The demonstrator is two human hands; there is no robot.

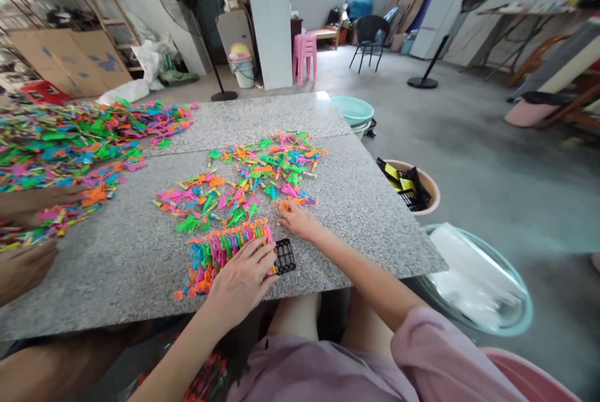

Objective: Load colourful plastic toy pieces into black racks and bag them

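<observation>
At lower centre, the black rack (285, 256) looked mostly filled, its right end bare; the left hand (246, 276) lay flat over toy rows (218, 252), the right hand (299, 221) pinched 1 orange toy (283, 206); loose toys (276, 164) lay unracked mid-frame.

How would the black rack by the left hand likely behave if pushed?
The black rack looks like thin openwork plastic, so probably light and fairly stiff. Lying low on the speckled table, it would likely slide rather than tip. The crowded colourful pieces might wobble.
</observation>
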